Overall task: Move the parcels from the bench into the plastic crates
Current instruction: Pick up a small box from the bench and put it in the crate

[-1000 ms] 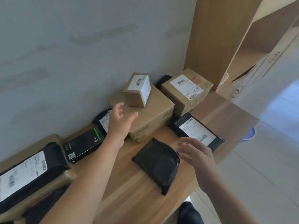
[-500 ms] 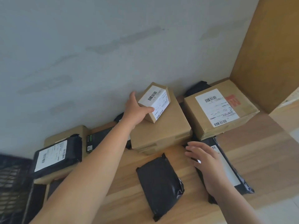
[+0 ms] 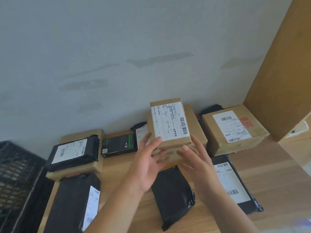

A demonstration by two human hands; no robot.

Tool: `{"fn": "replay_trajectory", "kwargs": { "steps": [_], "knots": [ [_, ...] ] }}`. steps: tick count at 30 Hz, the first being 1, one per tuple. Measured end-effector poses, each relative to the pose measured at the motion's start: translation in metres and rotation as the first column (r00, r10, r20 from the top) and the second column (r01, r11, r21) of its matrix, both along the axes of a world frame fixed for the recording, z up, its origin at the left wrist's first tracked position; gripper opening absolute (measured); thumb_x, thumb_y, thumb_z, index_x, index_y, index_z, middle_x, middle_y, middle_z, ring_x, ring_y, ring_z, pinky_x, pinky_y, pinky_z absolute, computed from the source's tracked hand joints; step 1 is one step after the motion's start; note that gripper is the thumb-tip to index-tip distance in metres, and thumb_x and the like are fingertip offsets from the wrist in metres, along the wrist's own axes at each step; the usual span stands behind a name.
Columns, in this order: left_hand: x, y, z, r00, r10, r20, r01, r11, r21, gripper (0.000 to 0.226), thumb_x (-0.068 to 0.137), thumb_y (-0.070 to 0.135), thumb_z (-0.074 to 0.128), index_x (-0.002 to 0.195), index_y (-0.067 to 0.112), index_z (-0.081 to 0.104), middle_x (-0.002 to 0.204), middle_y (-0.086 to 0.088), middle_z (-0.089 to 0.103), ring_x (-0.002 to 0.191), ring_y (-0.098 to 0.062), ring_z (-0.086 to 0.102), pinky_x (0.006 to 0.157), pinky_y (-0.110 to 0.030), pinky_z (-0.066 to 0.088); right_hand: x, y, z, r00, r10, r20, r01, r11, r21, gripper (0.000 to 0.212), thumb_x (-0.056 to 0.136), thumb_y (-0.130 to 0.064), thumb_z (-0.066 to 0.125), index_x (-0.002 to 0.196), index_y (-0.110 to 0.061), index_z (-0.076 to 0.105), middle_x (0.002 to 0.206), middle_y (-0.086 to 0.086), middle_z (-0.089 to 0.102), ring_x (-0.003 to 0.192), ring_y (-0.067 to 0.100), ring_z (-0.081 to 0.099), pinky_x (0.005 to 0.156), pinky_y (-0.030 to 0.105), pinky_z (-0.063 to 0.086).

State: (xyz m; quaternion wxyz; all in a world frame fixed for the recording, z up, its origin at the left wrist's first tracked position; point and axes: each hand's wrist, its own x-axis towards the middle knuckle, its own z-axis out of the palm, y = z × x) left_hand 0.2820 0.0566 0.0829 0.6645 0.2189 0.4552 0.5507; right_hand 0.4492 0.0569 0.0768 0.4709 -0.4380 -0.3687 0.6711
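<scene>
A small brown parcel (image 3: 170,121) with a white barcode label is tipped up with its label facing me, above a larger flat brown box (image 3: 196,132). My left hand (image 3: 148,165) touches its lower left edge with straight fingers and thumb. My right hand (image 3: 198,163) reaches its lower right corner, fingers also straight. The parcel sits between both sets of fingertips. On the wooden bench (image 3: 269,182) lie more parcels. A black plastic crate (image 3: 16,174) stands at the far left.
A labelled cardboard box (image 3: 235,128) stands to the right against a wooden cabinet (image 3: 282,73). Black mailers lie near the front middle (image 3: 173,195), right (image 3: 235,185) and left (image 3: 72,202). Another mailer (image 3: 74,152) tops a brown box. A black-green box (image 3: 119,145) lies by the wall.
My left hand took the small parcel off the flat box and tipped it up towards me. My right hand left the labelled black mailer and came up to the parcel.
</scene>
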Motion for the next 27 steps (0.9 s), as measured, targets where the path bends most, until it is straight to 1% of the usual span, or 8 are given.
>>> {"fn": "replay_trajectory", "kwargs": {
  "steps": [3, 7, 9, 12, 15, 17, 22, 27],
  "knots": [
    [-0.014, -0.041, 0.005, 0.998, -0.033, 0.053, 0.029, 0.997, 0.073, 0.072, 0.09, 0.026, 0.074, 0.153, 0.026, 0.04, 0.144, -0.014, 0.062, 0.138, -0.041, 0.053, 0.117, -0.057, 0.037, -0.031, -0.022, 0.01, 0.999, -0.033, -0.012, 0.033, 0.998, 0.059, 0.06, 0.081, -0.034, 0.072, 0.138, -0.036, 0.055, 0.118, 0.001, 0.076, 0.111, 0.019, 0.073, 0.093, 0.04, 0.056],
    [-0.045, -0.085, 0.015, 0.998, 0.021, -0.055, -0.015, 0.994, 0.113, 0.073, 0.086, 0.021, 0.074, 0.151, 0.026, 0.041, 0.136, -0.004, 0.069, 0.124, -0.02, 0.066, 0.099, -0.037, 0.045, -0.068, -0.052, 0.015, 1.0, -0.009, 0.0, 0.009, 0.997, 0.076, 0.065, 0.076, -0.035, 0.082, 0.137, -0.035, 0.059, 0.121, 0.006, 0.074, 0.115, 0.026, 0.071, 0.103, 0.05, 0.054],
    [-0.065, -0.105, 0.015, 0.994, 0.029, -0.105, -0.016, 0.992, 0.126, 0.075, 0.084, 0.019, 0.074, 0.151, 0.028, 0.042, 0.134, -0.001, 0.07, 0.122, -0.016, 0.067, 0.1, -0.035, 0.044, -0.08, -0.062, 0.018, 0.999, 0.029, 0.02, -0.031, 0.995, 0.095, 0.061, 0.077, -0.028, 0.087, 0.132, -0.037, 0.063, 0.123, 0.007, 0.073, 0.116, 0.028, 0.07, 0.103, 0.051, 0.054],
    [-0.107, -0.135, 0.016, 0.981, 0.053, -0.186, -0.019, 0.984, 0.177, 0.089, 0.079, 0.028, 0.084, 0.154, 0.031, 0.037, 0.141, -0.004, 0.065, 0.134, -0.023, 0.059, 0.116, -0.047, 0.037, -0.091, -0.074, 0.022, 0.987, 0.125, 0.106, -0.141, 0.976, 0.166, 0.065, 0.075, -0.024, 0.08, 0.136, -0.033, 0.062, 0.125, 0.006, 0.073, 0.116, 0.029, 0.071, 0.099, 0.054, 0.056],
    [-0.162, -0.166, 0.029, 0.957, 0.179, -0.23, -0.131, 0.969, 0.21, 0.119, 0.055, 0.046, 0.1, 0.153, 0.046, 0.034, 0.151, -0.009, 0.054, 0.14, -0.026, 0.052, 0.122, -0.055, 0.032, -0.094, -0.085, 0.032, 0.956, 0.224, 0.192, -0.264, 0.94, 0.218, 0.071, 0.07, -0.021, 0.081, 0.137, -0.031, 0.061, 0.123, 0.007, 0.074, 0.114, 0.028, 0.071, 0.096, 0.053, 0.057],
    [-0.193, -0.184, 0.039, 0.94, 0.169, -0.296, -0.101, 0.968, 0.231, 0.113, 0.049, 0.049, 0.101, 0.147, 0.048, 0.045, 0.152, -0.009, 0.05, 0.14, -0.025, 0.051, 0.119, -0.055, 0.036, -0.094, -0.092, 0.037, 0.923, 0.301, 0.239, -0.354, 0.908, 0.223, 0.076, 0.066, -0.024, 0.083, 0.138, -0.029, 0.06, 0.122, 0.009, 0.075, 0.114, 0.03, 0.071, 0.097, 0.053, 0.056],
    [-0.225, -0.222, 0.04, 0.854, -0.052, -0.518, 0.158, 0.974, 0.164, 0.081, 0.067, 0.04, 0.087, 0.141, 0.041, 0.056, 0.145, 0.003, 0.059, 0.134, -0.019, 0.057, 0.117, -0.055, 0.04, -0.101, -0.114, 0.04, 0.864, 0.403, 0.301, -0.469, 0.861, 0.195, 0.067, 0.076, -0.015, 0.073, 0.14, -0.024, 0.058, 0.125, 0.012, 0.074, 0.115, 0.034, 0.07, 0.102, 0.06, 0.051],
    [-0.231, -0.25, 0.031, 0.874, -0.054, -0.483, 0.161, 0.97, 0.184, 0.075, 0.069, 0.035, 0.084, 0.139, 0.038, 0.058, 0.142, 0.003, 0.063, 0.131, -0.022, 0.061, 0.106, -0.049, 0.051, -0.11, -0.141, 0.039, 0.855, 0.407, 0.322, -0.481, 0.854, 0.199, 0.074, 0.068, -0.029, 0.081, 0.138, -0.024, 0.059, 0.125, 0.01, 0.074, 0.117, 0.032, 0.07, 0.101, 0.059, 0.052]
  ]
}}
